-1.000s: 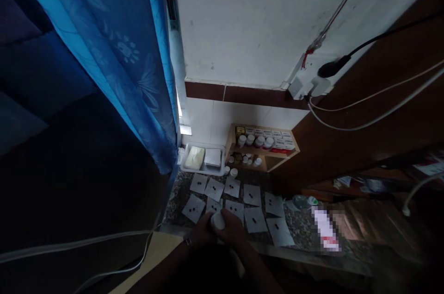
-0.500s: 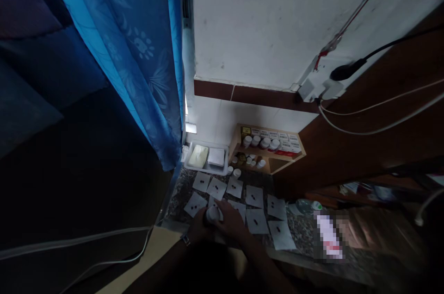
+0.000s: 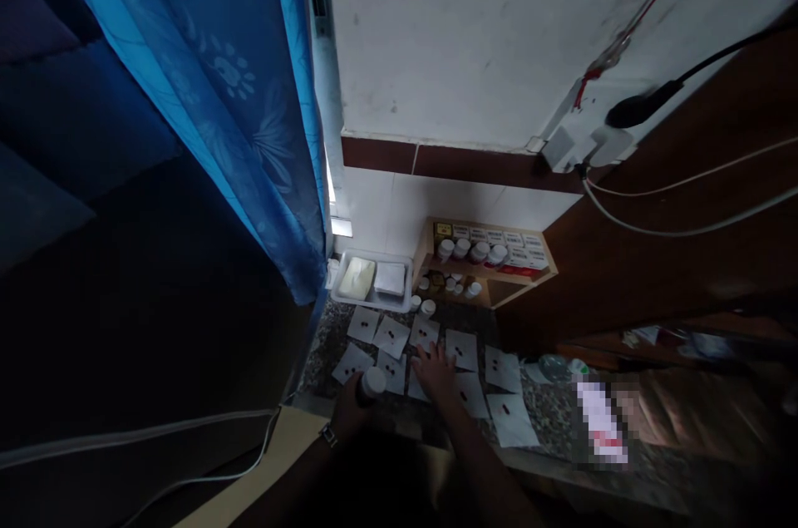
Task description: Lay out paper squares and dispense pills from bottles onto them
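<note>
My left hand [image 3: 350, 412], with a watch on its wrist, is wrapped round a pill bottle [image 3: 374, 382] with a white cap, near the counter's front edge. My right hand [image 3: 435, 374] reaches over the paper squares with its fingers spread, and I see nothing in it. Several white paper squares [image 3: 391, 337] lie in rows on the speckled counter [image 3: 549, 420], most with small dark pills on them. One paper square [image 3: 416, 388] is partly hidden by my right hand. At the right end of the rows lies another paper square [image 3: 512, 421] with a reddish pill.
A clear plastic tray [image 3: 406, 295] with white and yellowish packs stands at the back left. Beside it is a wooden shelf [image 3: 492, 272] with several bottles and boxes. A blue curtain [image 3: 249, 137] hangs at left; a brown paper bag [image 3: 686, 412] lies at right.
My right hand has left the bottle cap and moved right over the paper squares, its fingers spreading. My left hand still holds the bottle, slightly further left. The view has shifted slightly.
</note>
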The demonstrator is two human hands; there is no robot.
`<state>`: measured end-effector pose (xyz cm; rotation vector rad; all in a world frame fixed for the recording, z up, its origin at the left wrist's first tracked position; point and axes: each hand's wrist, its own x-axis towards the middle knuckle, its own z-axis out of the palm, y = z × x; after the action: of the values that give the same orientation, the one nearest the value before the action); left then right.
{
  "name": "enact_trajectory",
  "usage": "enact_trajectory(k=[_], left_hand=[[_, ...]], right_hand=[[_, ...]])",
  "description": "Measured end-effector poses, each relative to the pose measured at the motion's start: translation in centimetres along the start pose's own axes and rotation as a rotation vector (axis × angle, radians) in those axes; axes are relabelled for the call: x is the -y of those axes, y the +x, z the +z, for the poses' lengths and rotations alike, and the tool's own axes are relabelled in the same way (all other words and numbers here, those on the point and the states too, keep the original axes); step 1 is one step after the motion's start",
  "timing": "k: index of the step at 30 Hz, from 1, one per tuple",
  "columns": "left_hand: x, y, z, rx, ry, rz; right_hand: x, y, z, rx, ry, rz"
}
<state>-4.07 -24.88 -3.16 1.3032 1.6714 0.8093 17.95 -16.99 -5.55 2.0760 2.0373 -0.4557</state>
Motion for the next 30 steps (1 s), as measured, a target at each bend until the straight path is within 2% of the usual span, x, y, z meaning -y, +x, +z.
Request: enact_trajectory(k=[11, 16, 22, 27, 30], left_hand=[[0.3, 0.5, 0.2, -0.032, 0.0, -0.037], [0.7, 0.3, 0.2, -0.053, 0.005, -0.068], [0.6, -0.1, -0.4, -0.089, -0.021, -0.098], [0.4, -0.1, -0.9, -0.109, -0.01, -0.073], [0.1, 0.7, -0.5, -0.079, 0.023, -0.021]], right_hand=[[-1.2, -0.3, 0.0, -0.007, 0.02, -0.049], [-1.1, 2.7, -2.5, -0.117, 0.028, -0.066], [-0.5, 6.7, -4.6, -0.003, 0.067, -0.038], [-0.7, 7.3, -5.1, -0.025, 0.082, -0.016], [-0.2, 6.3, -5.6, -0.042, 0.119, -0.042]])
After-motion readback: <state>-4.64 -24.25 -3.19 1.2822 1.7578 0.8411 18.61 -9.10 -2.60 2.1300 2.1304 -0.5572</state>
